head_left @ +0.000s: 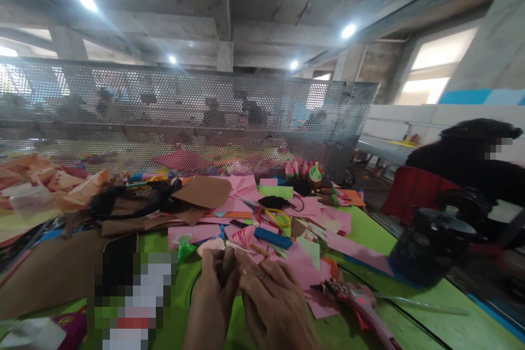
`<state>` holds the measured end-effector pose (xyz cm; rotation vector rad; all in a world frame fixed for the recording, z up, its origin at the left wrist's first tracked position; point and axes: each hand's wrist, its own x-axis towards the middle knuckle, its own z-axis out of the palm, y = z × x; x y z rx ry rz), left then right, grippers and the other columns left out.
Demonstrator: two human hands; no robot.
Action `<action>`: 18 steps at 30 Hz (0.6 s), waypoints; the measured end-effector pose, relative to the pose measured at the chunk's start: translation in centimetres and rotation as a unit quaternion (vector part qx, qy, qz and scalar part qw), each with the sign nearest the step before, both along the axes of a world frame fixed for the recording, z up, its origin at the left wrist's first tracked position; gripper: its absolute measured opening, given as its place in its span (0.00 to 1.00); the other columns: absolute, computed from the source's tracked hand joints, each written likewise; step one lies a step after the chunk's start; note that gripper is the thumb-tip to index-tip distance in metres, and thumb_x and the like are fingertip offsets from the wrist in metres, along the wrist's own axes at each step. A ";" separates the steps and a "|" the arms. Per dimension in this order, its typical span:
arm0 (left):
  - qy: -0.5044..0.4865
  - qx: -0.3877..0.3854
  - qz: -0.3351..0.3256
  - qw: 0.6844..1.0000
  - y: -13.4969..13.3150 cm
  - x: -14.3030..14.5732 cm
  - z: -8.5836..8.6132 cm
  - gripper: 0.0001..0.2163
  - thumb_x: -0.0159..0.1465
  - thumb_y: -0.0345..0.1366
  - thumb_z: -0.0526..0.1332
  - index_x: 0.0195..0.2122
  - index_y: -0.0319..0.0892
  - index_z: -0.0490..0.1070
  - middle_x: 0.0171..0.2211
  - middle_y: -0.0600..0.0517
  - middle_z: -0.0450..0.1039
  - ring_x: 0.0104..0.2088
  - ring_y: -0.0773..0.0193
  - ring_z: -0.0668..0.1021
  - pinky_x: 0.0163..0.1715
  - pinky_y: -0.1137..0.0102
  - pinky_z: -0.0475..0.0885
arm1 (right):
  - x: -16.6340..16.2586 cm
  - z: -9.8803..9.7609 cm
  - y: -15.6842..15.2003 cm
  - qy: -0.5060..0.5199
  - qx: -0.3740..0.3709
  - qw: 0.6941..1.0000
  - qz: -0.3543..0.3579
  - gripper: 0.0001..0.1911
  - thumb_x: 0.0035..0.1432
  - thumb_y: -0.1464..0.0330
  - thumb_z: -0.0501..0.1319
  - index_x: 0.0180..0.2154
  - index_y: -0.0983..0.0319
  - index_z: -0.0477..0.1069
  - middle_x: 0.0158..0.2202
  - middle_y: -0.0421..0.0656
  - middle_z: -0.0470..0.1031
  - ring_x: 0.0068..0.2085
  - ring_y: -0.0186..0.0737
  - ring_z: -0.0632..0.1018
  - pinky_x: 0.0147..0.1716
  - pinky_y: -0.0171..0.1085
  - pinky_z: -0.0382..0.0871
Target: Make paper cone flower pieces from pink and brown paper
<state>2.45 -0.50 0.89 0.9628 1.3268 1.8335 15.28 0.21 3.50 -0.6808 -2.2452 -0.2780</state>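
Observation:
My left hand (215, 290) and my right hand (274, 295) meet low in the middle of the view, fingers pinched together. A small pale, soft-looking piece (211, 246) shows at the fingertips; most of it is hidden, and its kind is unclear. Just beyond the fingers is a pink swirl-shaped piece (243, 235). To the left lies a bright green crumpled bit (186, 250). A blue bar-shaped object (273, 238) rests behind my right hand. Right of that hand, a pink tool with a red light (363, 302), resembling a glue gun, lies on pink paper.
The green table (371, 229) is crowded with pink and brown sheets (203, 192). A dark lidded jug (430, 246) stands at right, a dark phone-like slab (118, 262) at left. Finished-looking swirl cones (315, 172) stand near a perforated metal screen (184, 115). A person (471, 158) sits at right.

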 end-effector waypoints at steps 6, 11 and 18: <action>-0.016 0.009 0.004 1.000 -0.2 0.2 0.0 0.15 0.51 0.38 0.70 0.35 0.45 0.67 0.28 0.53 0.78 0.29 0.60 0.80 0.27 0.73 0.71 | -0.1 0.1 0.1 0.006 0.005 1.000 0.003 0.09 0.56 0.77 0.57 0.38 0.60 0.68 0.50 0.43 0.77 0.40 0.44 0.73 0.39 0.43 0.62; -0.064 0.002 -0.028 0.998 0.5 -0.3 -1.0 0.17 0.47 0.37 0.73 0.34 0.45 0.69 0.25 0.54 0.77 0.26 0.61 0.78 0.26 0.73 0.70 | 0.0 0.5 0.0 0.009 0.007 1.000 0.007 0.08 0.57 0.77 0.57 0.37 0.60 0.67 0.53 0.43 0.76 0.40 0.43 0.73 0.39 0.42 0.62; -0.010 -0.033 -0.020 0.999 -0.1 -0.8 -0.9 0.17 0.47 0.40 0.74 0.35 0.46 0.71 0.25 0.54 0.77 0.24 0.61 0.77 0.24 0.72 0.67 | 0.0 0.3 -0.2 -0.007 -0.006 1.000 -0.005 0.09 0.57 0.78 0.56 0.37 0.59 0.66 0.57 0.42 0.73 0.43 0.44 0.73 0.41 0.43 0.63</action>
